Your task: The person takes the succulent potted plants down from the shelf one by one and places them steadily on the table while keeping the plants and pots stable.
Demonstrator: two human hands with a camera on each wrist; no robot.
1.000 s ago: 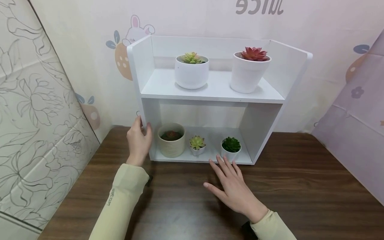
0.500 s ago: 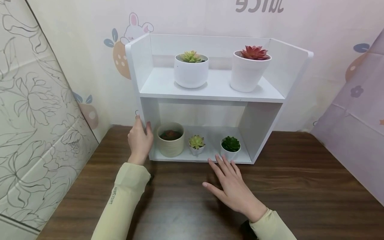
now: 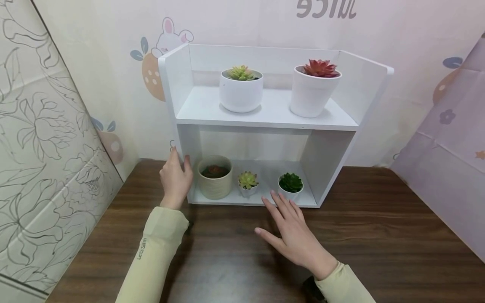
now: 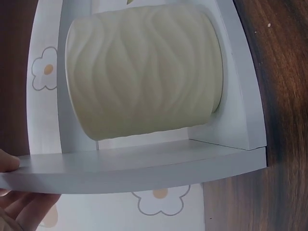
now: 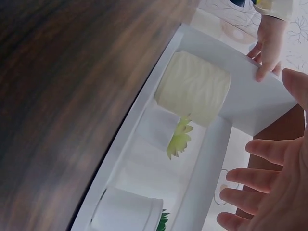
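Note:
My left hand [image 3: 176, 179] grips the left side panel of a white two-tier shelf [image 3: 265, 123]. Its thumb lies on the inner face and its fingers on the outer face, as the left wrist view shows. My right hand [image 3: 293, 237] is spread with straight fingers before the lower tier, holding nothing. On that tier stand a cream wavy-patterned pot [image 4: 144, 72], a small pot with a yellow-green succulent [image 3: 248, 180], and a white pot with a dark green succulent [image 3: 290, 183]. The right fingertips appear close to this last pot; contact cannot be told.
The upper tier carries a rounded white pot [image 3: 241, 96] with a light green succulent and a tapered white pot [image 3: 311, 97] with a red one. The shelf stands on a dark wooden table [image 3: 379, 235], with a patterned wall covering [image 3: 246, 21] behind it.
The right hand has shifted very slightly toward the lower tier. The left hand keeps its grip on the side panel, and the shelf and pots show no clear movement.

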